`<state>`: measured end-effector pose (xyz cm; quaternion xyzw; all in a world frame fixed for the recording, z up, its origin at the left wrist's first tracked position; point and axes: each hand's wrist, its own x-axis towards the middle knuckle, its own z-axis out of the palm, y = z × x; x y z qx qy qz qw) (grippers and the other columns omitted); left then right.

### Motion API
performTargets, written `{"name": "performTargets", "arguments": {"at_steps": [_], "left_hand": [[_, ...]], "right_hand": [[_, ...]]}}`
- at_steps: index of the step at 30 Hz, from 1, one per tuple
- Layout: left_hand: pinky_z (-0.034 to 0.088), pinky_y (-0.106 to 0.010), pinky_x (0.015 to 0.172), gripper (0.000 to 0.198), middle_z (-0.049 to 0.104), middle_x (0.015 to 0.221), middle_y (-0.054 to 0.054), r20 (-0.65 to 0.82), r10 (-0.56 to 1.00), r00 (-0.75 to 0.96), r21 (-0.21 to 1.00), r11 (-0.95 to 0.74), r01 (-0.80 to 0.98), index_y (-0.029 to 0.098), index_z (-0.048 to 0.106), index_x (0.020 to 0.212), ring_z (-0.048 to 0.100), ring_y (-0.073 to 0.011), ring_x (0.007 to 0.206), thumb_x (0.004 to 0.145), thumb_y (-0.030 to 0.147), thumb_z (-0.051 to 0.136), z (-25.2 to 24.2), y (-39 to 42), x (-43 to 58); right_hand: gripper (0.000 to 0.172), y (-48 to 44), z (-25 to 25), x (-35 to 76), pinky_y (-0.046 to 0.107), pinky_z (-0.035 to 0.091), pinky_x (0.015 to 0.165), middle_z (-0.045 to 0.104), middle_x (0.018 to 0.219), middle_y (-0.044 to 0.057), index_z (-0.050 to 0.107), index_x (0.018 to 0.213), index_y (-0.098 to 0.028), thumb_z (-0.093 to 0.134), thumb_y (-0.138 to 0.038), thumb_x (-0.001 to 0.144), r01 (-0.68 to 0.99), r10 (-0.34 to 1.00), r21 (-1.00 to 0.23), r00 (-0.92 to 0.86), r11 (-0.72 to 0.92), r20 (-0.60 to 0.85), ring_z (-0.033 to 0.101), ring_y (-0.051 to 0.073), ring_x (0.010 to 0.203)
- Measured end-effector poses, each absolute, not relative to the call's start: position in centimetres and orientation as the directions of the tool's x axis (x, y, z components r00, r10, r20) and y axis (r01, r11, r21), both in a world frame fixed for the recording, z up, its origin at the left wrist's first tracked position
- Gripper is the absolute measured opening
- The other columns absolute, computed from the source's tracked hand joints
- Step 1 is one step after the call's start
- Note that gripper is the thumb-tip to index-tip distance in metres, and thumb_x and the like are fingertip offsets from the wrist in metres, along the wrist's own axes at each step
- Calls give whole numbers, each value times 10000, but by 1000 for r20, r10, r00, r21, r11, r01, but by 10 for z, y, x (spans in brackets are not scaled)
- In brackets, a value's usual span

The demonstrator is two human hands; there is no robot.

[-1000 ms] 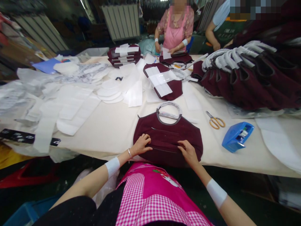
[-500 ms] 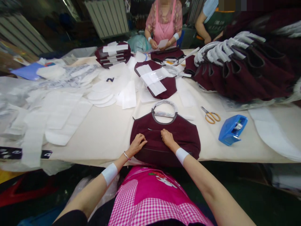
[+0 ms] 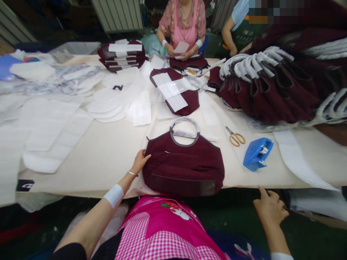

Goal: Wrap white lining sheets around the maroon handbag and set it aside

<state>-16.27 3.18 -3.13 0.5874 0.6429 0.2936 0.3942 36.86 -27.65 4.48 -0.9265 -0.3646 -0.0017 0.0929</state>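
Observation:
A burgundy handbag [image 3: 184, 162] lies flat in front of me at the table's near edge. It has a round wrapped handle [image 3: 185, 120], a zip across its front and a dark band along the bottom. My left hand [image 3: 140, 161] is closed on the bag's left side, thumb on the front; its other fingers are partly hidden. Well to the right of the bag, my right hand [image 3: 271, 207] hangs past the table's front edge. Its index finger is stretched out, the others are loosely bent, and nothing shows in it.
Scissors [image 3: 235, 136] and a blue tape dispenser [image 3: 257, 154] lie right of the bag. Another burgundy bag with white paper [image 3: 191, 101] lies beyond it. Wrapped bags [image 3: 271, 90] heap at right, white sheets [image 3: 54, 124] at left. A co-worker [image 3: 185, 25] holds paper across the table.
My right hand has left the bag's front and moved right, past the table edge. The left hand has shifted from the front to the bag's left side. The view has turned slightly.

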Motion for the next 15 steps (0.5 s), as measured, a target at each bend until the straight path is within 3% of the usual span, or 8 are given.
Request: {"name": "performTargets", "arguments": {"at_steps": [2, 4, 7, 9, 12, 15], "left_hand": [[532, -415, 859, 537, 669, 943, -71, -190, 982, 4, 853, 163, 495, 143, 542, 1106, 646, -224, 877, 687, 404, 752, -34, 37, -157], [523, -424, 897, 539, 681, 987, -90, -201, 980, 6, 857, 173, 485, 145, 550, 1080, 647, -246, 952, 666, 403, 778, -35, 40, -153], [507, -448, 934, 529, 681, 1026, -114, -204, 979, 12, 855, 172, 489, 141, 561, 1043, 634, -283, 1028, 647, 406, 792, -34, 42, -151], [499, -458, 944, 523, 681, 1028, -116, -207, 978, 17, 854, 172, 492, 141, 567, 1027, 630, -296, 1046, 639, 409, 793, -33, 42, -152], [483, -471, 968, 537, 681, 1032, -113, -217, 976, 24, 856, 179, 486, 141, 574, 1020, 622, -305, 1069, 626, 434, 791, -32, 41, -152], [461, -480, 996, 584, 677, 1069, -119, -230, 973, 31, 867, 191, 460, 133, 573, 1058, 612, -305, 1090, 625, 467, 779, -31, 39, -151]], "right_hand": [[461, -252, 46, 344, 492, 474, 755, 605, 1180, 202, 610, 1208, -198, 458, -312, 788, 720, 741, -257, 671, -644, 22, 623, 324, 949], [393, -211, 44, 312, 415, 494, 824, 667, 1085, 139, 636, 1133, -190, 441, -364, 839, 737, 818, -376, 564, -562, -117, 645, 253, 943], [256, -149, 35, 268, 379, 478, 831, 726, 954, 71, 695, 892, -244, 536, -439, 841, 781, 829, -304, 452, -546, -329, 664, 233, 926], [207, -120, 25, 248, 401, 467, 807, 739, 903, 99, 701, 778, -222, 662, -425, 775, 793, 800, -232, 454, -563, -391, 678, 268, 902], [153, -101, 15, 237, 401, 461, 822, 739, 897, 152, 706, 757, -174, 714, -327, 753, 790, 772, -178, 478, -586, -419, 689, 289, 930], [166, -109, 26, 246, 338, 479, 800, 735, 909, 110, 703, 808, -190, 627, -333, 842, 780, 756, -164, 496, -604, -427, 688, 219, 902]]}}
